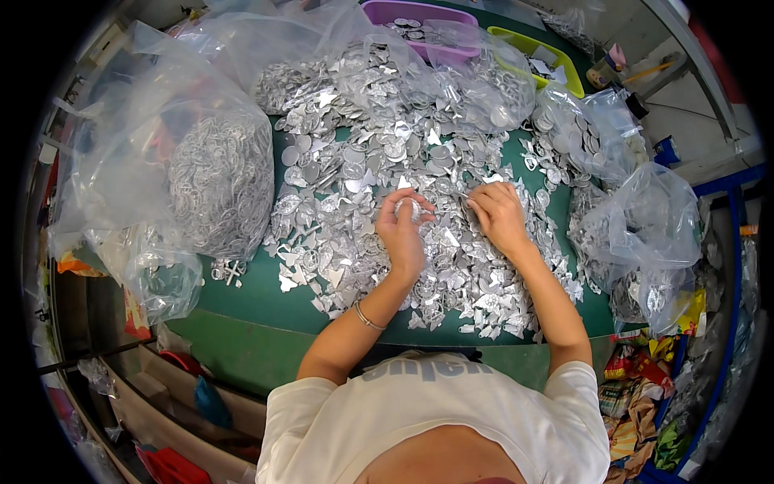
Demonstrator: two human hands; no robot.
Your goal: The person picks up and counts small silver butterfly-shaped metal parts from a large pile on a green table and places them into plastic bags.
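A wide heap of small flat silver metal pieces (355,161), some round and others irregular, covers the middle of the green table. Over it, my left hand (401,232) curls its fingers around a shiny silver metal piece (415,209), partly covered by the fingers. A little to the right, my right hand (500,218) is closed in a pinch, thumb and forefinger together low over the heap. At its fingertips a thin silver edge shows, too small to make out its shape. The two hands are apart, and a thin bracelet (368,317) circles my left wrist.
A large clear plastic bag (222,181) full of silver pieces stands at the left. More filled clear bags (637,218) sit at the right. A purple bin (451,18) and a yellow-green tray (571,77) stand at the back. The green table's front edge (266,327) lies before me.
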